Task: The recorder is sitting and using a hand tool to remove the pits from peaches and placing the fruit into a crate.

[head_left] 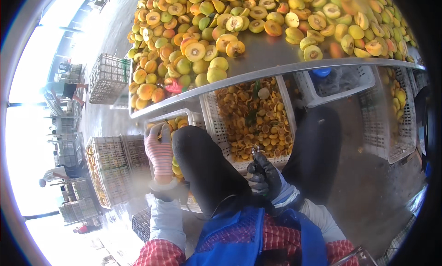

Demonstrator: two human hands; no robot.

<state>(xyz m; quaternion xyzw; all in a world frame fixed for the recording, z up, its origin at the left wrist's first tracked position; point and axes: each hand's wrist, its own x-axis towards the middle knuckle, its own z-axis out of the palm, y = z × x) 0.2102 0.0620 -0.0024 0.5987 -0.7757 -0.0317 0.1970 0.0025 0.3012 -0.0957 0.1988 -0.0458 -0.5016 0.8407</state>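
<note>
Gloved L hand (pixel 159 151) over yellow fruit (pixel 182 123) in white crate (pixel 188 112) by L knee (pixel 189 139), can't tell if gripping; gloved R hand (pixel 266 176) closed round small metal tool (pixel 255 151) nr cut-fruit crate (pixel 214 114); fruit heap (pixel 193 40) on table (pixel 258 44).

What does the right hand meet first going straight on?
The right hand would likely meet the fruit pieces in the white crate, metal tool first; its height above them is unclear.

Bright daylight (pixel 39 151) at left; grey floor (pixel 368 185) beneath a metal table (pixel 258 45)
</note>
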